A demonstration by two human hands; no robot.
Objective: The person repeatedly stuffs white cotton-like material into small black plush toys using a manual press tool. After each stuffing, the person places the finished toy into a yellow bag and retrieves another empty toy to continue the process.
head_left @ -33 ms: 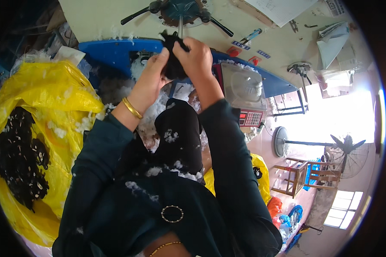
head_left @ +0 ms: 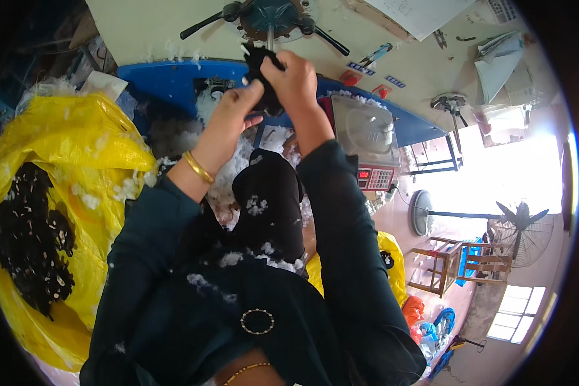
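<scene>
A small black fabric piece (head_left: 268,96), soft and with ragged upper ends, is bunched up between my hands, just below the thin metal nozzle (head_left: 270,37) of a bench-mounted machine. Around its upper right side my right hand (head_left: 292,78) is closed, fingers curled. My left hand (head_left: 230,116) grips it from the lower left, thumb pressed on the cloth and a fingertip showing underneath. Whether the nozzle enters the piece is hidden. To my left, a yellow woven sack (head_left: 103,206) holds a heap of black pieces (head_left: 29,238) with pale bits among them.
Black lever handles (head_left: 328,40) flank the nozzle. White fluffy stuffing (head_left: 238,164) lies below my hands and on my clothes. A red-framed scale (head_left: 363,132) stands right of my right forearm. Farther right are a fan (head_left: 518,235) and a wooden chair (head_left: 437,264).
My left thumb has slid right and down across the black fabric piece, and the left fingertips show more. The piece's upper end has changed shape and spread; my right hand moved up slightly.
</scene>
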